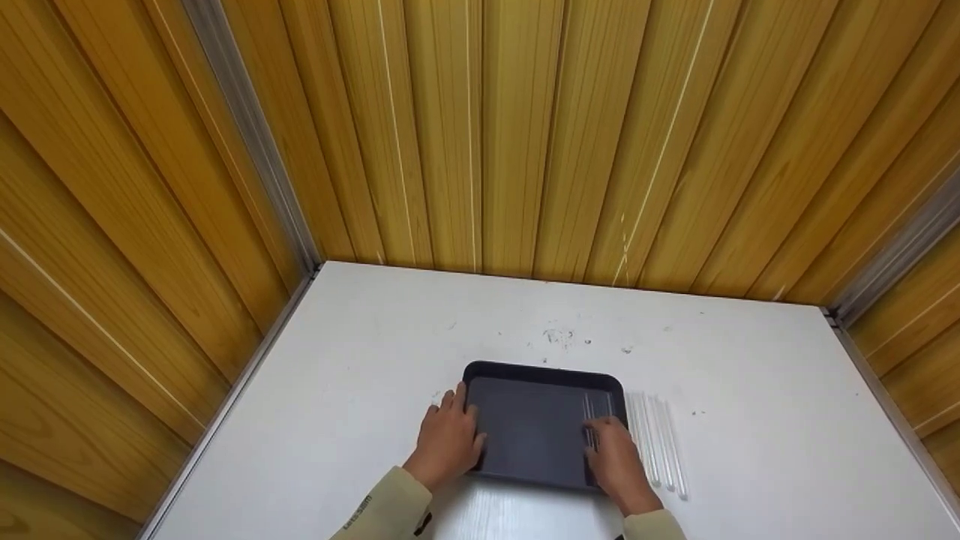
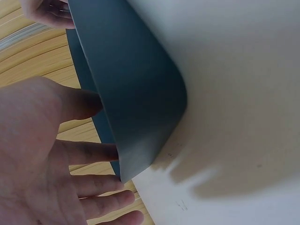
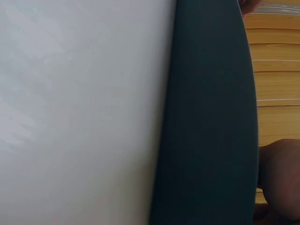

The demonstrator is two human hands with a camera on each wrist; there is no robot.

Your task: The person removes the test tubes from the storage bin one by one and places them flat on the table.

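A dark grey rectangular tray (image 1: 532, 435) lies on the white table in the head view. At its left side my left hand (image 1: 448, 439) touches the rim; in the left wrist view the thumb and index finger of that hand (image 2: 51, 150) reach past the rim with fingers fairly straight. My right hand (image 1: 616, 457) is over the tray's right side, fingers curled at clear thin tubes (image 1: 587, 405) inside it. The right wrist view shows mainly the tray's outer wall (image 3: 206, 117), which hides most of the right hand (image 3: 282, 180).
Several more clear tubes (image 1: 660, 442) lie side by side on the white table (image 1: 360, 420), just right of the tray. Yellow wood-patterned panels (image 1: 510, 135) rise behind the table and at both sides. Small dark marks (image 1: 559, 337) dot the surface behind the tray.
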